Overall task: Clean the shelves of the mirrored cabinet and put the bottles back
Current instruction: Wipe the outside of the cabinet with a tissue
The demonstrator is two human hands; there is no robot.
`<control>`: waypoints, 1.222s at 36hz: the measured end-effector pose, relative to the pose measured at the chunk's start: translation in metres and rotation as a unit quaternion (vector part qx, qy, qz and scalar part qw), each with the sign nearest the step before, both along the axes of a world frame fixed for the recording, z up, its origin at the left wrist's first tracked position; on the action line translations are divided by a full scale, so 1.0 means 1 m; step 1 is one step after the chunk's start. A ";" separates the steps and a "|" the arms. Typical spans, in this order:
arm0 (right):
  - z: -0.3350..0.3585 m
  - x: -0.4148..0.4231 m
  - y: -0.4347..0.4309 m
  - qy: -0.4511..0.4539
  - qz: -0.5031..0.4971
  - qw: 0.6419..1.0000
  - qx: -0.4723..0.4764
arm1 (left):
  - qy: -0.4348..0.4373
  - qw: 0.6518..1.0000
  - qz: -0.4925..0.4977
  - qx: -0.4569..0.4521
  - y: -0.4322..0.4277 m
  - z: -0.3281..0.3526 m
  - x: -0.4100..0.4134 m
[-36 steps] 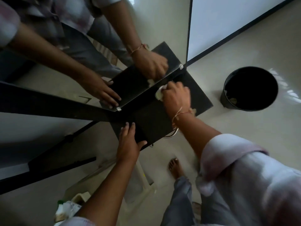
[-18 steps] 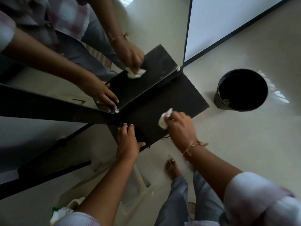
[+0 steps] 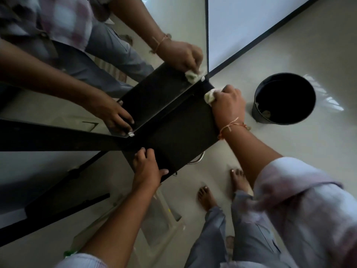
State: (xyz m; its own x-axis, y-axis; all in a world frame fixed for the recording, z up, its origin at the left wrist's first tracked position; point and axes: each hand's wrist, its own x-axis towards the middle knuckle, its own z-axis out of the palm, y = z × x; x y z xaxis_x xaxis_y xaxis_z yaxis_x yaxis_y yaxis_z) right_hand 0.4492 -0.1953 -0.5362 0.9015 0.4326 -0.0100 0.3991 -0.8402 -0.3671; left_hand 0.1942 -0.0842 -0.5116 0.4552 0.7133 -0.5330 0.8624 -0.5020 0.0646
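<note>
While the left hand (image 3: 146, 167) is resting flat, fingers straight, on the dark flat shelf (image 3: 173, 132), the right hand (image 3: 228, 105) is gripping a crumpled white cloth (image 3: 209, 96) at its far corner.

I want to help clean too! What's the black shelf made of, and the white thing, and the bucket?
The shelf looks like dark board or tinted glass. It is flat, smooth and thin-edged, but I cannot tell which. The white wad in the right hand is soft tissue or cloth, since it crumples. The bucket is probably plastic: plain black, with a thin rim and a slight sheen.
</note>
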 end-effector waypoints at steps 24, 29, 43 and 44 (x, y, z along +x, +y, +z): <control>-0.001 -0.032 -0.092 -0.036 0.101 0.994 0.038 | 0.001 1.000 -0.010 0.015 0.002 -0.003 -0.001; 0.013 -0.019 -0.024 0.022 0.112 0.993 0.037 | 0.002 1.000 -0.004 0.007 0.002 -0.003 0.000; 0.012 -0.069 0.068 0.132 0.052 0.979 0.146 | -0.040 0.999 -0.007 0.017 0.000 0.000 -0.006; 0.011 -0.077 0.071 0.152 0.055 0.975 0.153 | -0.052 0.998 -0.004 0.019 0.000 0.000 -0.007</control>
State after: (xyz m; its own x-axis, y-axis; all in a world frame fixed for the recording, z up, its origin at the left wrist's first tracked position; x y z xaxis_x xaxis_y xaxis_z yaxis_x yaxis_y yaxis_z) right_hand 0.3718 -0.1243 -0.5255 0.8252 0.5506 -0.1257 0.3136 -0.6318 -0.7089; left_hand 0.1870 -0.0846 -0.5115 0.5120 0.7286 -0.4551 0.8483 -0.5120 0.1347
